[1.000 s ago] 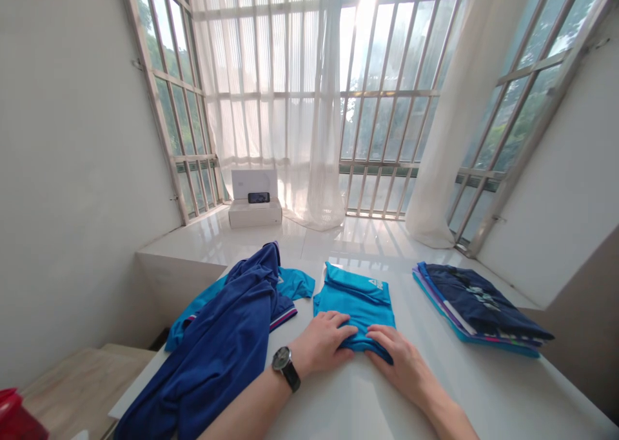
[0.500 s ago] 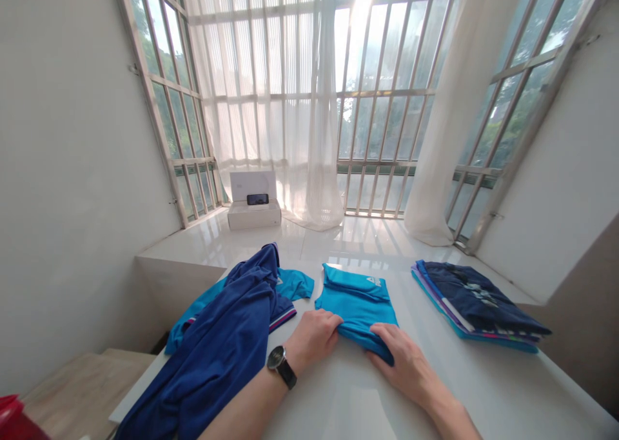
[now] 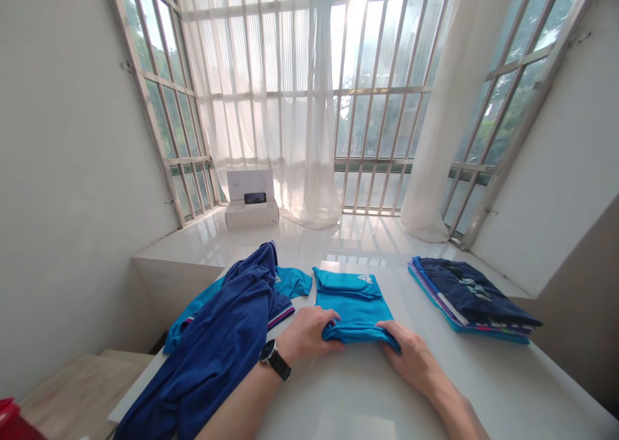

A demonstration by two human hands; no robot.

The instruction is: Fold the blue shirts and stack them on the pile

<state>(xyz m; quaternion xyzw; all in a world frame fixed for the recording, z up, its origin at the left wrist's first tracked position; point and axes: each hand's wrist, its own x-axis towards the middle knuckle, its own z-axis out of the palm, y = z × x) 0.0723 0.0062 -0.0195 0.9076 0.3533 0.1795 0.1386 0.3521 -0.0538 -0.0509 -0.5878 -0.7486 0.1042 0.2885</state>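
A bright blue shirt (image 3: 355,308), folded into a narrow block with a small white logo at its far right, lies flat on the white table. My left hand (image 3: 314,331) pinches its near left corner, thumb below and fingers above. At the near right corner my right hand (image 3: 403,348) grips the cloth the same way. Between the two hands the near edge is slightly raised and rolled. A watch with a black strap (image 3: 275,359) is on my left wrist. Left of that wrist spreads a crumpled navy polo shirt (image 3: 217,343), partly covering another bright blue shirt (image 3: 294,282).
A stack of folded clothes (image 3: 476,295), dark navy on top, rests at the right. On the sill stands an open white box (image 3: 251,215) with a phone (image 3: 255,198) on it. Sheer curtains (image 3: 300,137) hang before barred windows. Something red (image 3: 17,420) shows at the lower left.
My left hand has shifted its hold to the near left corner, thumb now underneath. The shirt's near edge is straighter and pulled level between both hands. The view has shifted slightly.
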